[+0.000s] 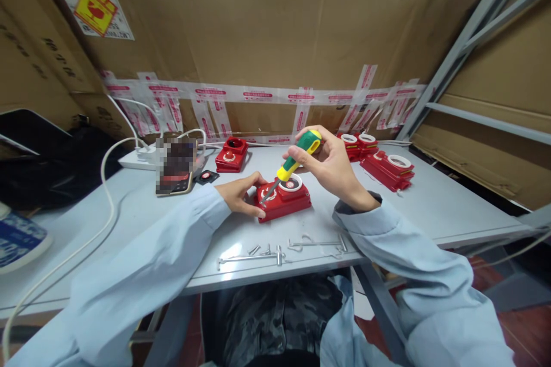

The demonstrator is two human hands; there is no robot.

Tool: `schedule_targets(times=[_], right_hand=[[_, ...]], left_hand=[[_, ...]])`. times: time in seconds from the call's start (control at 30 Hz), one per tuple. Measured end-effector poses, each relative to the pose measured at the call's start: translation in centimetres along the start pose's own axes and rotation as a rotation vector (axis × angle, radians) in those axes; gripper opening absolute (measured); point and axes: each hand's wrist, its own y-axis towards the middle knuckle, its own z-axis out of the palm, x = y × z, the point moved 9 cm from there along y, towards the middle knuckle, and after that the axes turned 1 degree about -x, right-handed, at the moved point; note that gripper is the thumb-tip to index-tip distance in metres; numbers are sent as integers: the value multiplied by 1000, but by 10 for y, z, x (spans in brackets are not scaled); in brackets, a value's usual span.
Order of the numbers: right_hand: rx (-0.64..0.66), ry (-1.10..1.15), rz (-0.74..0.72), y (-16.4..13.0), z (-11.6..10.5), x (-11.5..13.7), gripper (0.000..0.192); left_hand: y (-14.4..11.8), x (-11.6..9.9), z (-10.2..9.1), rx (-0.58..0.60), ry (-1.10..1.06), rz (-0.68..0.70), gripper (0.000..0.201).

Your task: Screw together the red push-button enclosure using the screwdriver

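Note:
A red device housing [286, 208] with a white ring lies on the table in front of me. My left hand [242, 194] grips its left end, thumb on the near side and fingers at the back. In my right hand [329, 161] is a screwdriver [305, 148] with a green and yellow handle. Its shaft slants down to the left, and the tip is at the housing's left part. Whether the tip sits in a screw is too small to tell. Nearer me lie metal rods [249, 258] and a few screws [255, 250].
More red housings stand behind, one at the left [231, 156] and others at the right [387, 170]. A phone [177, 167], a power strip [136, 159] and a white cable [103, 169] occupy the left. Cardboard [267, 28] walls the back; a metal frame [467, 46] rises at right.

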Motion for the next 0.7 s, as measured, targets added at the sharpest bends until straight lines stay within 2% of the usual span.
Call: schedule_targets(times=[0.3, 0.7], right_hand=[[-21, 72, 29, 0, 0, -11, 49], [-17, 81, 29, 0, -1, -18, 45]], left_hand=[[0, 1, 0, -1, -8, -8, 55], [0, 2, -1, -37, 5, -4, 57]])
